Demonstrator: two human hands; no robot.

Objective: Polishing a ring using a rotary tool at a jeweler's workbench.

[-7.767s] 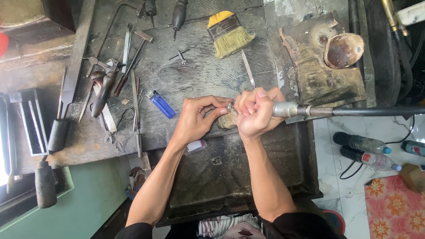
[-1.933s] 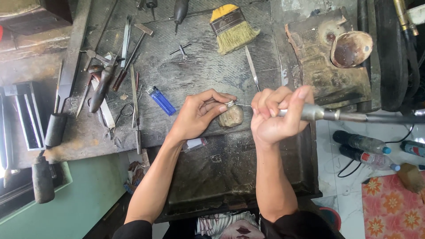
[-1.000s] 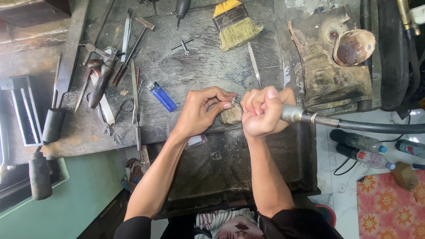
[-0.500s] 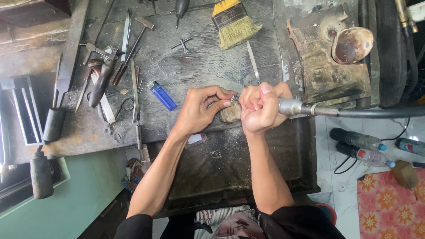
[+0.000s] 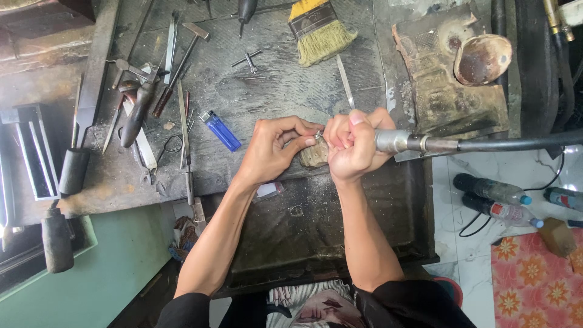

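Observation:
My left hand (image 5: 274,146) pinches a small silver ring (image 5: 318,136) between thumb and fingertips, held over a worn wooden bench peg (image 5: 313,155). My right hand (image 5: 351,144) is closed around the metal handpiece (image 5: 401,141) of a rotary tool, whose black flexible shaft (image 5: 516,143) runs off to the right. The tool's tip is hidden behind my fingers, right against the ring. Both hands touch each other above the peg, at the front edge of the dark workbench (image 5: 267,85).
A blue lighter (image 5: 221,130) lies left of my left hand. Files, pliers and a hammer (image 5: 176,54) crowd the bench's left side. A yellow-handled brush (image 5: 318,30) and a shell dish (image 5: 483,58) sit at the back. Plastic bottles (image 5: 495,200) lie on the floor at right.
Two seconds ago my right hand was apart from the left with its fingers loosened; it has come back against the ring and stays there. The left hand has barely moved.

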